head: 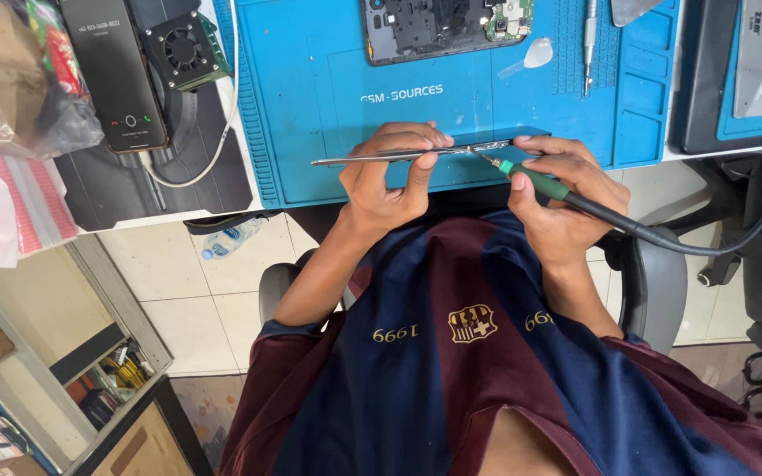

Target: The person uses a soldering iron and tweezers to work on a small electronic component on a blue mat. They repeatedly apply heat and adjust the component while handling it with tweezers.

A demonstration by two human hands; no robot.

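Shirt: striped fabric in dark blue and maroon (pixel 451 370), nearest the camera, below the blue mat.
Landmark: blue work mat (pixel 328 132), rubbery, with ribbed edges and moulded trays, lying on the counter (pixel 178 189).
Left hand: left hand (pixel 390 172) at the mat's near edge; fingers closed in a pinch on the tweezers.
Tweezers: slim metal tweezers (pixel 399 155), bright and smooth; long axis runs along the mat's near edge, loose end toward the mat's left side, tips toward the right hand.
Right hand: right hand (pixel 557 185) at the mat's near edge, just beside the left hand; fingers closed around the soldering iron, pen-style.
Soldering iron: soldering iron (pixel 535 181) with green grip, black cable trailing off the mat to the right; thin metal tip angled up-left.
Key relation: iron tip meets the tweezer tips between the two hands; the right hand is nearer the contact point.
Far side of mat: opened phone (pixel 425 31), board exposed; metal screwdriver (pixel 589 40), upright.
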